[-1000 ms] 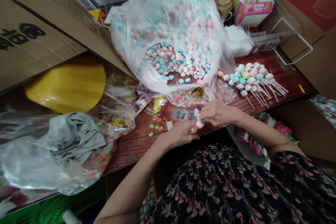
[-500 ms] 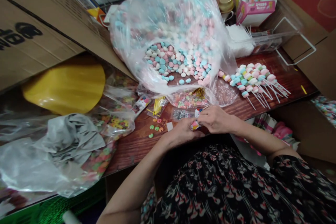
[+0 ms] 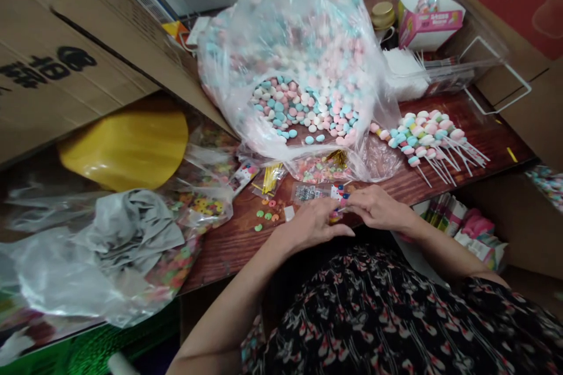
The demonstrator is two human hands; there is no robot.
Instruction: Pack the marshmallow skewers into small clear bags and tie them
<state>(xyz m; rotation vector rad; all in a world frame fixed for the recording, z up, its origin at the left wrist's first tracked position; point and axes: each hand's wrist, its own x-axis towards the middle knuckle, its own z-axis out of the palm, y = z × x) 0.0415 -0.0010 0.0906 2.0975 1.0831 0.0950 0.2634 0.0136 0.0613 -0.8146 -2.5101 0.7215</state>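
Close to the table's front edge, my left hand (image 3: 313, 224) and my right hand (image 3: 382, 208) meet over a small, brightly printed packet (image 3: 338, 215). The packet sits between the thumb and fingers of my left hand, while the fingertips of my right hand pinch at its right side. Much of it is hidden by my fingers. Just beyond lies a flat clear bag (image 3: 311, 193) with dark print and a colourful end. Several orange and green candy rings (image 3: 266, 211) and a small white slip (image 3: 289, 213) lie left of my left hand.
Behind my hands a big clear bag (image 3: 290, 29) of pastel candies lies open. Candy skewers (image 3: 433, 135) are piled at right, below a clear tray (image 3: 479, 50). Gold twist ties (image 3: 269, 179), a grey cloth (image 3: 132, 225) and a cardboard box (image 3: 88, 64) are at left.
My hands have shifted slightly, the left thumb now stretching farther right below the packet. The whole scene sits a little farther right and lower as the camera turned.
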